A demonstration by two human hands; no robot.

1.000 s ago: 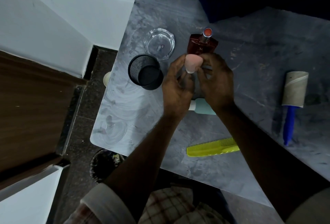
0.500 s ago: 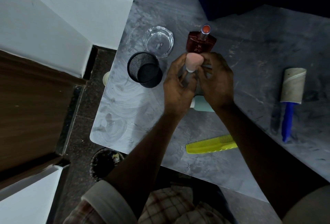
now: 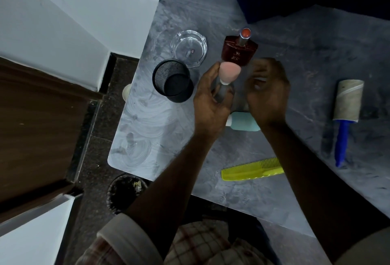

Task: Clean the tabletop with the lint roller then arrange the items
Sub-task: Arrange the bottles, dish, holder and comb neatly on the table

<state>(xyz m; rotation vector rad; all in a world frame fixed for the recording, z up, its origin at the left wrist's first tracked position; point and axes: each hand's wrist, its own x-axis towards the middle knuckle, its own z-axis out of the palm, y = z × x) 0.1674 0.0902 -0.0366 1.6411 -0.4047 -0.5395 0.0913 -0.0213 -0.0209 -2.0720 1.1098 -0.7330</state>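
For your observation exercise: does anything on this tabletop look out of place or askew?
Yes. A pale teal bottle lies on its side beside the upright perfume bottle. The yellow comb lies loose near the table's front edge, outside the mesh cup.

my right hand (image 3: 268,93) just came off the pink sponge applicator (image 3: 228,72), so only the left hand (image 3: 211,104) grips it now

On your grey marbled tabletop (image 3: 295,87) you have one clear glass ashtray (image 3: 188,47), one black mesh cup (image 3: 172,80), one dark red perfume bottle (image 3: 239,49), one pale teal tube (image 3: 242,124), one yellow plastic comb (image 3: 251,169) and one blue-handled lint roller (image 3: 346,115). You hold one pink-tipped sponge applicator (image 3: 226,71). Two hands show.
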